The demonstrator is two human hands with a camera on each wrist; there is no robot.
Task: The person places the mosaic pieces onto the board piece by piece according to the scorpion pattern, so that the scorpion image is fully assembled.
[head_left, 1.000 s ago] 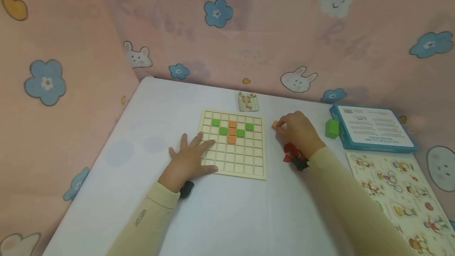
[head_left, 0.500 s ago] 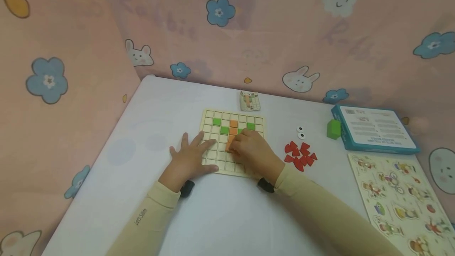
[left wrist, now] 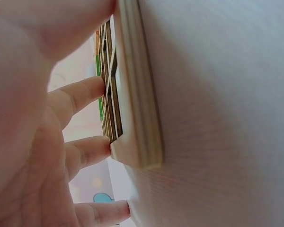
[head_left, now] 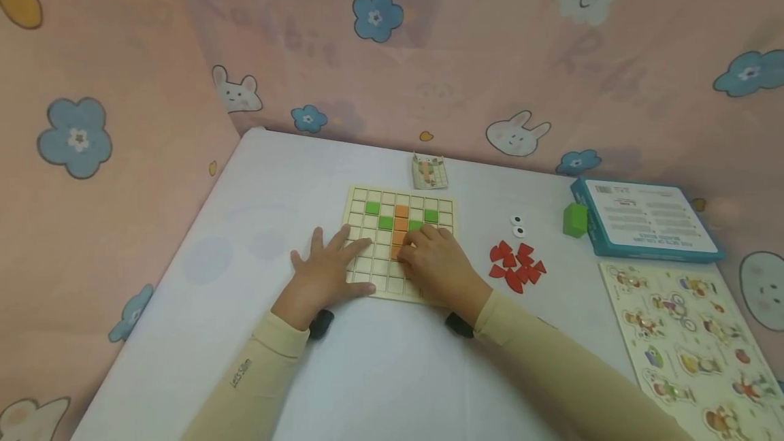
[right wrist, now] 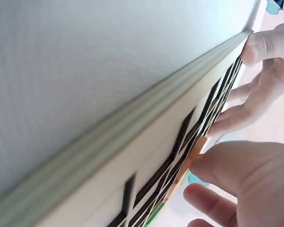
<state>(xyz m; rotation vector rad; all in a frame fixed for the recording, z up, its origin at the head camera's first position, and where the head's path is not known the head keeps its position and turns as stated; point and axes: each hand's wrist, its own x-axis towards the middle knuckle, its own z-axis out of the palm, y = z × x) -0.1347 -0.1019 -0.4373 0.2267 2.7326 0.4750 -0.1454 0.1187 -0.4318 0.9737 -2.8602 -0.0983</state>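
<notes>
A pale wooden grid board (head_left: 380, 268) lies on the white table. Green square tiles (head_left: 372, 208) sit in its upper cells, slanting toward a central column of orange tiles (head_left: 401, 223). My left hand (head_left: 321, 278) is spread over the board's left edge, fingertips on its frame and cells, holding nothing. At the bottom of the orange column, my right hand (head_left: 442, 265) has its thumb and fingers bent at the lowest orange tile (head_left: 397, 252). The right wrist view shows the thumb (right wrist: 213, 163) against that tile's edge. This hand covers the board's lower right part.
Red wedge pieces (head_left: 517, 267) and two white eye discs (head_left: 518, 225) lie right of the board. A small pattern card (head_left: 430, 172) is behind it. Farther right are a green block (head_left: 575, 220), a teal box (head_left: 652, 220) and a picture board (head_left: 686, 352).
My right hand has come left from the right side of the board with an orange tile, which now sits in line below the other orange tiles. The left hand stays put.
</notes>
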